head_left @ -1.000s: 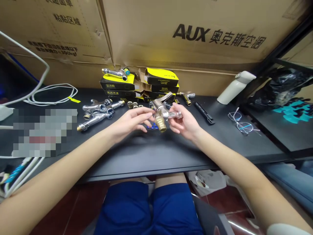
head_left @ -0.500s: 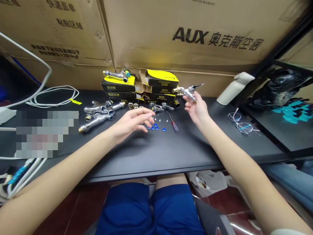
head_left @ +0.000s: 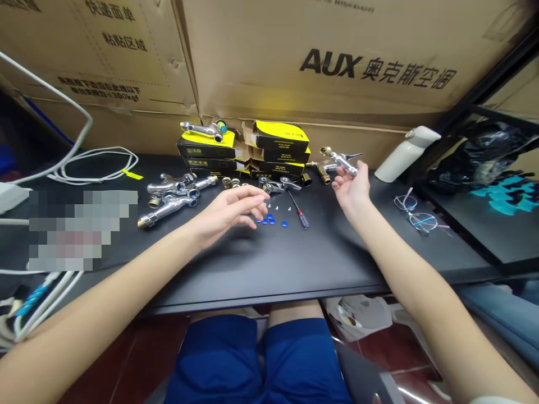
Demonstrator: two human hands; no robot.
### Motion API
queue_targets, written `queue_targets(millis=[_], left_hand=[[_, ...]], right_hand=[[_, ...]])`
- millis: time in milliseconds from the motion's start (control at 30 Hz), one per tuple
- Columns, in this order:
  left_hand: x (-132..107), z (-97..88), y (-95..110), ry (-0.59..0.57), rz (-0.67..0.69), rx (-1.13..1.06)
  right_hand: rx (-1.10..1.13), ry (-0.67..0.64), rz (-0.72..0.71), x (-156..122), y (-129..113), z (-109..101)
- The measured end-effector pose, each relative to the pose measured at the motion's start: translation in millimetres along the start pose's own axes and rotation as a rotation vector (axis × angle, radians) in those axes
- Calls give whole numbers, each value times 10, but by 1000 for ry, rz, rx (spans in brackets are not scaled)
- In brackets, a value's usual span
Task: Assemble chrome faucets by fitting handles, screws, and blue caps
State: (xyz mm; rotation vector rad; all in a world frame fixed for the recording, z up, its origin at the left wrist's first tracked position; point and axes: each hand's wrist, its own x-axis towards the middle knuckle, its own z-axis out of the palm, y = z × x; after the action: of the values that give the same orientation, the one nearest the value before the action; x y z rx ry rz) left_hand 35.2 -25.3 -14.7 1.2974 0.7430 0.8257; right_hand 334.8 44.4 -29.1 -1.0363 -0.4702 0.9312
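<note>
My right hand (head_left: 352, 182) grips a chrome faucet (head_left: 343, 161) with a lever handle, raised at the right of the black boxes. Just behind it, another faucet (head_left: 325, 171) with brass ends is partly hidden. Fingers apart and holding nothing, my left hand (head_left: 231, 213) hovers over the desk. Near its fingertips lie several blue caps (head_left: 272, 222), several small screws (head_left: 277, 208) and a screwdriver (head_left: 302, 218) with a dark purple handle. Chrome lever handles (head_left: 290, 184) and brass rings (head_left: 227, 183) sit behind them. Several chrome faucet bodies (head_left: 172, 201) are piled left of my left hand.
Black-and-yellow boxes (head_left: 280, 143) are stacked at the back, with a chrome faucet body (head_left: 202, 131) on the left stack. A white bottle (head_left: 402, 154) and eyeglasses (head_left: 422, 222) are at the right. White cables (head_left: 95, 163) lie at the left. Cardboard (head_left: 261, 67) stands behind the desk.
My right hand has moved right with the faucet, bringing the other faucet behind it into clearer view. My left hand has hardly moved.
</note>
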Motion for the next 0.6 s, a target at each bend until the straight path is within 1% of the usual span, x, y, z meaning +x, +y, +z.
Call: queue_targets(millis=[100, 200, 267, 367, 500, 600], left_hand=[[1, -1, -5, -5, -1, 14], [1, -2, -6, -8, -1, 19], [-1, -3, -3, -5, -4, 16], [-5, -3, 4, -3, -1, 13], [-8, 2, 9, 6, 8, 23], [-9, 7, -2, 13, 23, 108]], right_hand=[[3, 59, 23, 98, -43, -51], [-43, 57, 60, 157, -34, -73], [-99, 27, 80, 181, -8, -75], [-168, -58, 118, 204, 34, -74], [-203, -138, 174, 212, 85, -75], [-250, -162, 179, 204, 113, -72]])
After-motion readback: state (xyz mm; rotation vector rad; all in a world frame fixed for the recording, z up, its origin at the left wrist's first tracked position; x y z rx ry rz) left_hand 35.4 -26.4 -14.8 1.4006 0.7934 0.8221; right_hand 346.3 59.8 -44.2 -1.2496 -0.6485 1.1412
